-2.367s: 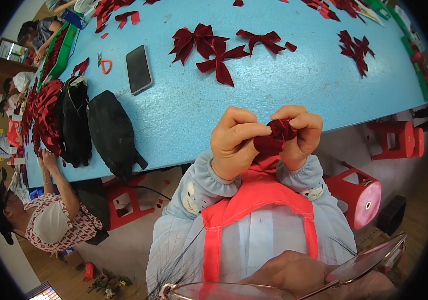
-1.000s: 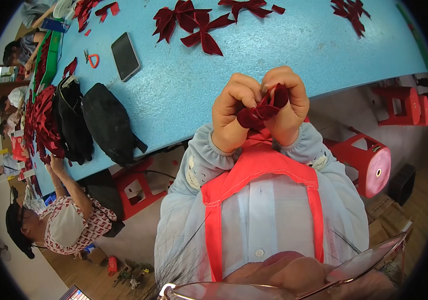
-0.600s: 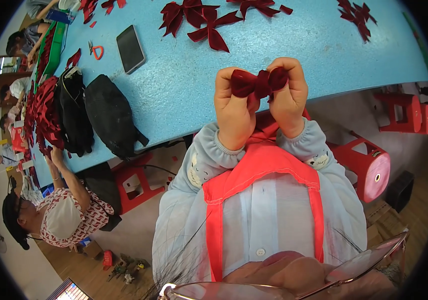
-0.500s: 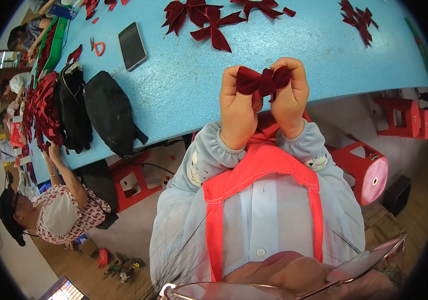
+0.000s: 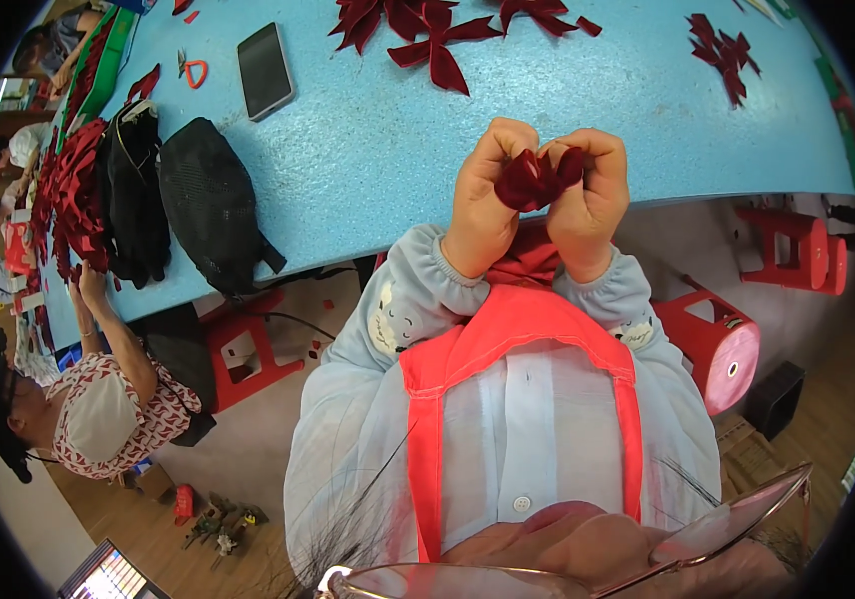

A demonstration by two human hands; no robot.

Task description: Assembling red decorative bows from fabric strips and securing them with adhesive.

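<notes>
Two grips were closed: the left hand (image 5: 485, 208) and right hand (image 5: 590, 205) each pinched one side of a dark-red velvet bow (image 5: 527, 184) near the edge of the blue worktop (image 5: 367, 160), presumably to steady both loops. Loose bows (image 5: 436, 42) lay beyond, apparently within reach. Far left, a green tray (image 5: 110, 80) held dark-red pieces (image 5: 86, 75); the black mesh pouch (image 5: 210, 205) hid any contents.

On our blue table (image 5: 377, 180): dark phone (image 5: 266, 72), red-handled snips (image 5: 194, 73) just left of it, two black pouches (image 5: 210, 205) side by side nearer us. Right side, below table edge, we've got a red stool (image 5: 712, 344) with pink round top, black bin (image 5: 774, 401) near it. Lower left: co-worker (image 5: 113, 414) in patterned top, lit screen (image 5: 113, 576).
</notes>
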